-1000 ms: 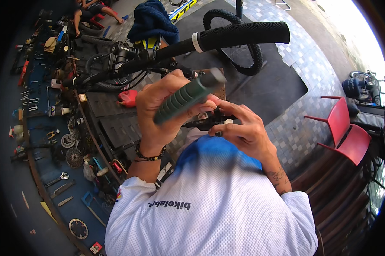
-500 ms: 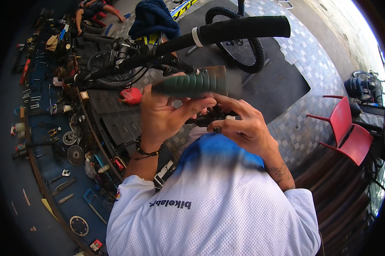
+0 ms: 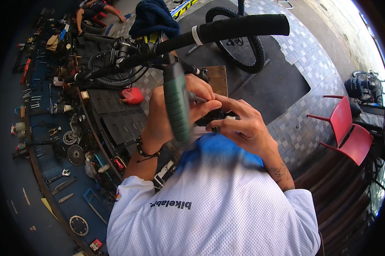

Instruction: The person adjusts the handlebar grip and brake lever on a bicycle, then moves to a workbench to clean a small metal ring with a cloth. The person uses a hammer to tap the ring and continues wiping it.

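Note:
My left hand (image 3: 158,119) pinches the thin metal shaft of a tool with a green ribbed handle (image 3: 177,106); the handle is blurred and stands lengthwise in front of my palm. My right hand (image 3: 248,128), fingers curled, grips a small black bike component (image 3: 221,114) close beside my left fingertips, mostly hidden under both hands. Above them a black handlebar with a grip (image 3: 243,26) crosses the view, and a wooden block (image 3: 216,77) lies behind my hands.
A tool bench (image 3: 51,187) runs along the left. A bicycle wheel (image 3: 252,55), a dark towel (image 3: 154,19) and a red container (image 3: 132,96) are ahead. A person (image 3: 94,10) sits at the back left. A red chair (image 3: 350,136) stands at the right.
The green handle has swung round from slanted, through crosswise, to lengthwise. My left fingers have shifted with it on the shaft. My right hand has stayed almost still.

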`<state>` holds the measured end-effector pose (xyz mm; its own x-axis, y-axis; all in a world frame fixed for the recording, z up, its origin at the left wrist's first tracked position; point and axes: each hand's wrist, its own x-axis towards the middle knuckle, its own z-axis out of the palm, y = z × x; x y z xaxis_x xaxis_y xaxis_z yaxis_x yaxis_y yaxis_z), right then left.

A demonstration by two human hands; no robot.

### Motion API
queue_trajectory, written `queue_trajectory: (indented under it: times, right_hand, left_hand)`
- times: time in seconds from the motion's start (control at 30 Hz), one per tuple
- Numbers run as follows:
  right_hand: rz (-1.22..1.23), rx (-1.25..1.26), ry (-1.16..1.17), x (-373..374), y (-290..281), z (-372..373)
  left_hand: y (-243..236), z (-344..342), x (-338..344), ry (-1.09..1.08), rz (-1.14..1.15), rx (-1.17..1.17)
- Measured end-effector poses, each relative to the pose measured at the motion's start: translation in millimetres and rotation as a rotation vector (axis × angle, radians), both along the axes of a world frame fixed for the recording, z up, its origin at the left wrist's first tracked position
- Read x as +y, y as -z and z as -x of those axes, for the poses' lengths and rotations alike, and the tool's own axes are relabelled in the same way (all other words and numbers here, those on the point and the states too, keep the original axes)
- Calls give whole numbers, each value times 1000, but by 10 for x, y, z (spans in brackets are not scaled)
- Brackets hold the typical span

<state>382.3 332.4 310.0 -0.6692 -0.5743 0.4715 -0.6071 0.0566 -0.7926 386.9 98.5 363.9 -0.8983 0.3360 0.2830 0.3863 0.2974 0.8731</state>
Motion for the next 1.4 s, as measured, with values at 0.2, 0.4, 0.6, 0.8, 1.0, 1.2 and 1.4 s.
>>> queue_trajectory:
  times: [0.2, 0.4, 0.6, 0.8, 1.0, 1.2, 1.4]
  right_hand:
    - [-22, -4, 7, 21, -3, -4]
    - [-23, -24, 1, 7, -15, -14]
    - [-44, -29, 25, 14, -37, -17]
    - [-39, 45, 12, -40, -114, 5]
    - [-29, 122, -42, -201, -173, 18]
    - [-8, 34, -125, -325, -189, 158]
    - [-19, -2, -223, -427, -141, 308]
  left_hand:
    - [-101, 7, -37, -8, 183, -27]
    - [-81, -36, 39, -61, 153, -79]
    - [62, -151, -2, -177, -321, -34]
    - [302, -395, -134, -274, -244, -98]
    - [473, -621, -94, -350, -55, -244]
    - [536, -627, -210, -319, -48, -68]
    - [467, -706, -383, -234, -216, -207]
